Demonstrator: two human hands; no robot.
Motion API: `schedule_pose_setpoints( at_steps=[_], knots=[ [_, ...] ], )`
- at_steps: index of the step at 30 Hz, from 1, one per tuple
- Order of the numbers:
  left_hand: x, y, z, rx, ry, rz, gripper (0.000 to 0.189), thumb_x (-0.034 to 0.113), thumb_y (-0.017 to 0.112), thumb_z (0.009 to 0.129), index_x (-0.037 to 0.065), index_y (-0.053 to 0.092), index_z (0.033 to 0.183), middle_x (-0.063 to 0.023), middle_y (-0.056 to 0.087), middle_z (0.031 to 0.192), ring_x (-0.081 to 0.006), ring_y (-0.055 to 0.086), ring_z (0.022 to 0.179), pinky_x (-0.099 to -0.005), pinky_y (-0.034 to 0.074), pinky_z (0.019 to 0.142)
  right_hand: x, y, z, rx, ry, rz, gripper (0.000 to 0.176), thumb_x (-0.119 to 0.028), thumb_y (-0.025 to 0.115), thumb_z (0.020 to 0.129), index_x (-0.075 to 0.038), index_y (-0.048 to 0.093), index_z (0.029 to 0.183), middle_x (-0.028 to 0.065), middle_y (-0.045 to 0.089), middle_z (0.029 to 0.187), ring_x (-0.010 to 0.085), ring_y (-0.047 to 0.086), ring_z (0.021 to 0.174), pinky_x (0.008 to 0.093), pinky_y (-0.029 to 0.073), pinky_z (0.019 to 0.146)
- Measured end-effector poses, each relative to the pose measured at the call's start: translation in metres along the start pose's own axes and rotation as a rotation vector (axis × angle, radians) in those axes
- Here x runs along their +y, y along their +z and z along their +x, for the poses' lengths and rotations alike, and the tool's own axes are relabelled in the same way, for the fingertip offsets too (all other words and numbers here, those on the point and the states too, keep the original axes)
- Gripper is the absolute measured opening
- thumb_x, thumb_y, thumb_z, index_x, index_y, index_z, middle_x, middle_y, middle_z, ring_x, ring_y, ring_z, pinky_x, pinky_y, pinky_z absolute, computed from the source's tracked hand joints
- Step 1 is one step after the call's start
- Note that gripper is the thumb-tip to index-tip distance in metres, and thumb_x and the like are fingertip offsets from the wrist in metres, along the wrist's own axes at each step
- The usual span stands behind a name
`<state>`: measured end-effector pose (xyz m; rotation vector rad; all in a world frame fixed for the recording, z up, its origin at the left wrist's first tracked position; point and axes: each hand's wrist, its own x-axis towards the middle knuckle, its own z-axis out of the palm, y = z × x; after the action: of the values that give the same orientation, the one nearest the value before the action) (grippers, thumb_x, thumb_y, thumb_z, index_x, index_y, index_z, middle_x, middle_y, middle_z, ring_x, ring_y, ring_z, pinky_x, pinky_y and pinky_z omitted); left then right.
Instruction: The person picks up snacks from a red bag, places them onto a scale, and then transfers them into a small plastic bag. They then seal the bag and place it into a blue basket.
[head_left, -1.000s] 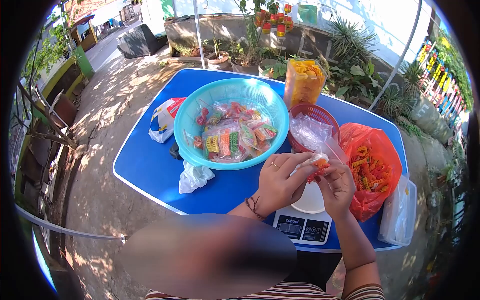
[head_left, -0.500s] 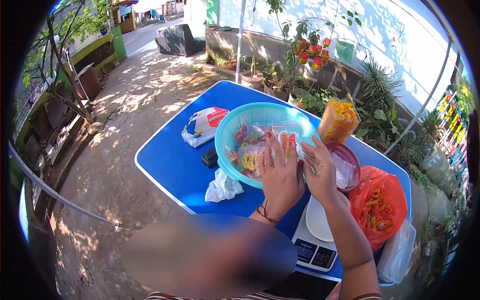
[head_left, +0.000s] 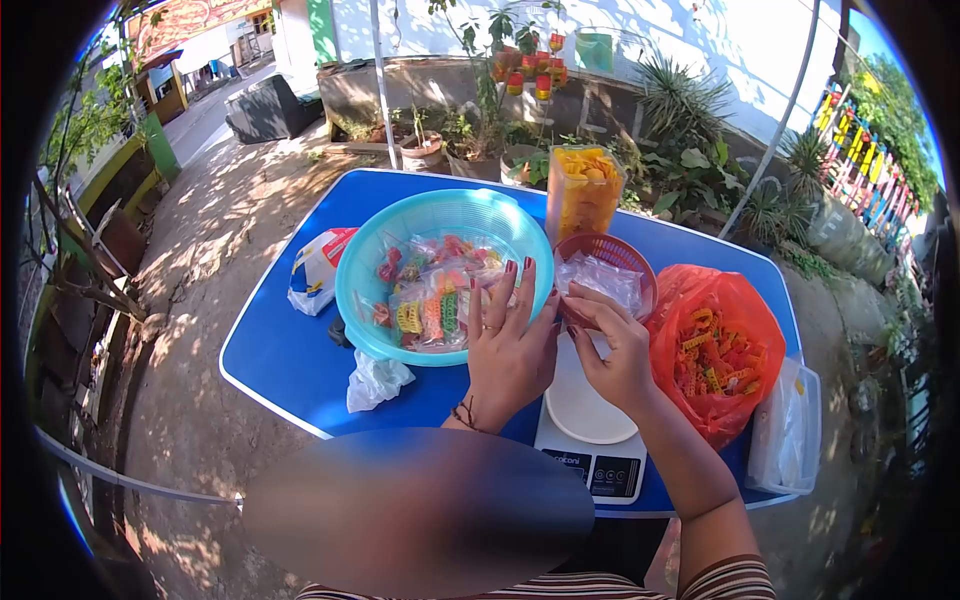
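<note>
Left hand (head_left: 512, 350) spread open at turquoise basket's (head_left: 375, 335) near-right rim. Right hand (head_left: 615, 355), fingers narrow, near red basket's (head_left: 648, 275) left rim; can't tell if holding anything.

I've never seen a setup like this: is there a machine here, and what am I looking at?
There is no robot: these are a person's bare hands, seen from a camera on the person's head, looking forward and down.

On the blue table are a turquoise basin of filled clear packets, a red basket with clear plastic, a white scale and a red plastic bag of colourful pieces.

The left hand is spread at the basin's near side, with nothing visibly held. The right hand is by the basket, its fingertips close together; I cannot tell whether they hold anything.
</note>
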<state>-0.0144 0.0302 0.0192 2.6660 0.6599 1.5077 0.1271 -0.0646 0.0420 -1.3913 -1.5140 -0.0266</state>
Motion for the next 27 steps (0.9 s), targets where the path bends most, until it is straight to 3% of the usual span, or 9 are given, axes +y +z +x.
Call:
schedule_pose_setpoints(
  at_steps=[2, 5, 10, 13, 16, 19, 23, 27],
  knots=[
    [0.008, 0.003, 0.0, -0.018, 0.064, -0.077, 0.039, 0.013, 0.077, 0.081, 0.013, 0.074, 0.12, -0.0167, 0.051, 0.152, -0.0328, 0.04, 0.147, -0.0604, 0.018, 0.122, 0.001, -0.021, -0.011, 0.036, -0.086, -0.111, 0.031, 0.007, 0.067, 0.086, 0.001, 0.069, 0.117, 0.0193, 0.068, 0.125, 0.0339, 0.07, 0.111, 0.0374, 0.057, 0.092],
    [0.023, 0.011, -0.007, -0.114, 0.181, -0.15, 0.039, 0.013, 0.077, 0.081, 0.013, 0.074, 0.12, -0.0166, 0.053, 0.151, -0.0325, 0.042, 0.146, -0.0618, 0.018, 0.122, 0.004, -0.054, -0.032, 0.095, -0.076, -0.189, 0.028, 0.006, 0.069, 0.085, 0.001, 0.071, 0.112, 0.0181, 0.071, 0.119, 0.0321, 0.072, 0.109, 0.0363, 0.057, 0.091],
    [0.079, 0.015, -0.003, -0.387, 0.366, -0.303, 0.037, 0.021, 0.077, 0.084, 0.015, 0.072, 0.12, -0.0093, 0.059, 0.145, -0.0277, 0.048, 0.141, -0.0649, 0.016, 0.122, 0.023, -0.127, -0.06, 0.261, 0.017, -0.362, 0.016, 0.007, 0.066, 0.084, 0.001, 0.07, 0.099, 0.0157, 0.073, 0.099, 0.0309, 0.073, 0.091, 0.0368, 0.059, 0.08],
    [0.115, 0.02, 0.0, -0.618, 0.423, -0.346, 0.035, 0.026, 0.075, 0.087, 0.014, 0.072, 0.12, -0.009, 0.062, 0.141, -0.0264, 0.051, 0.138, -0.0656, 0.015, 0.122, 0.05, -0.175, -0.083, 0.326, 0.323, -0.437, 0.016, 0.006, 0.065, 0.084, 0.002, 0.07, 0.099, 0.0176, 0.073, 0.098, 0.0328, 0.072, 0.089, 0.0385, 0.058, 0.078],
    [0.146, 0.036, -0.005, -0.666, 0.483, -0.378, 0.041, 0.03, 0.073, 0.089, 0.011, 0.069, 0.124, -0.0102, 0.064, 0.138, -0.0267, 0.053, 0.136, -0.0661, 0.017, 0.122, 0.068, -0.19, -0.11, 0.414, 0.353, -0.615, 0.014, 0.004, 0.065, 0.085, 0.002, 0.07, 0.098, 0.019, 0.072, 0.096, 0.0356, 0.071, 0.088, 0.0415, 0.057, 0.078],
    [0.169, 0.052, -0.006, -0.658, 0.526, -0.356, 0.051, 0.032, 0.072, 0.089, 0.009, 0.063, 0.133, -0.0123, 0.063, 0.137, -0.0268, 0.058, 0.13, -0.068, 0.017, 0.121, 0.065, -0.191, -0.118, 0.333, 0.525, -0.588, 0.013, 0.001, 0.065, 0.086, 0.0, 0.07, 0.097, 0.019, 0.072, 0.095, 0.0383, 0.07, 0.089, 0.0444, 0.056, 0.079],
    [0.183, 0.065, -0.009, -0.69, 0.544, -0.305, 0.057, 0.033, 0.072, 0.089, 0.009, 0.059, 0.139, -0.013, 0.064, 0.135, -0.0259, 0.062, 0.122, -0.0697, 0.016, 0.12, 0.059, -0.185, -0.119, 0.235, 0.504, -0.775, 0.016, -0.007, 0.068, 0.085, -0.004, 0.07, 0.1, 0.0149, 0.071, 0.095, 0.0351, 0.069, 0.093, 0.0439, 0.056, 0.08],
    [0.184, 0.067, -0.012, -0.835, 0.549, -0.27, 0.057, 0.034, 0.071, 0.089, 0.008, 0.059, 0.138, -0.0112, 0.066, 0.131, -0.0244, 0.065, 0.116, -0.0694, 0.014, 0.12, 0.061, -0.179, -0.115, 0.065, 0.556, -0.811, 0.027, -0.011, 0.071, 0.083, -0.006, 0.07, 0.11, 0.0131, 0.07, 0.111, 0.0343, 0.063, 0.111, 0.0446, 0.05, 0.095]
  ],
)
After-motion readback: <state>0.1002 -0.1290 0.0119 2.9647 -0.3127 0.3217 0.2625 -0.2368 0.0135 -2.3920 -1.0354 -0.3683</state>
